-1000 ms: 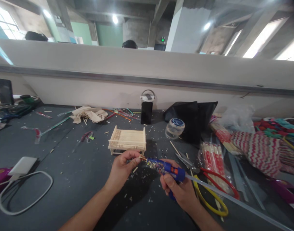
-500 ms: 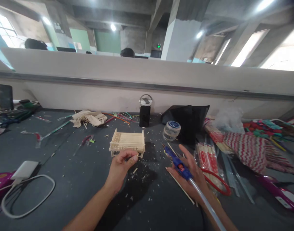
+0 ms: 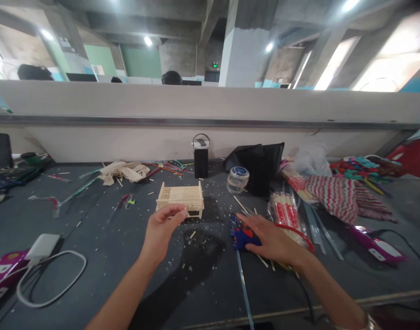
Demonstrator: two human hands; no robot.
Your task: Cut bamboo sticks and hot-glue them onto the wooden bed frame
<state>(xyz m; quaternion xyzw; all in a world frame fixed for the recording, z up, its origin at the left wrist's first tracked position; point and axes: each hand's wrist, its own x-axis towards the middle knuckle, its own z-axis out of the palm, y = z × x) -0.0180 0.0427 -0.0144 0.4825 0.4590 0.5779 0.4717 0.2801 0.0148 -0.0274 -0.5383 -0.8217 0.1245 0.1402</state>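
My left hand (image 3: 163, 229) is closed in a pinch just in front of a small bed-like model made of thin wooden sticks (image 3: 182, 195). Whatever sits between thumb and forefinger is too small to make out. The fingertips overlap the model's near edge; whether they touch it I cannot tell. To the right, my right hand (image 3: 270, 236) is around a blue hot glue gun (image 3: 242, 236) low at the tabletop, its thumb and fingers on the body. Part of the gun is hidden under the hand. A clear glue stick (image 3: 244, 286) runs from its back toward the table's front edge.
Behind stand a phone (image 3: 201, 163), a lidded clear jar (image 3: 238, 179) and a black bag (image 3: 261, 169). Packaged sticks (image 3: 284, 211), striped knitting (image 3: 334, 195) and a purple device (image 3: 377, 243) lie right. A white cable (image 3: 84, 270) loops left. Stick scraps litter the table.
My right hand has lowered the glue gun to the table and turned over, palm down. Its glue stick now points toward me. My left hand keeps its pinch by the model; the camera view has shifted.
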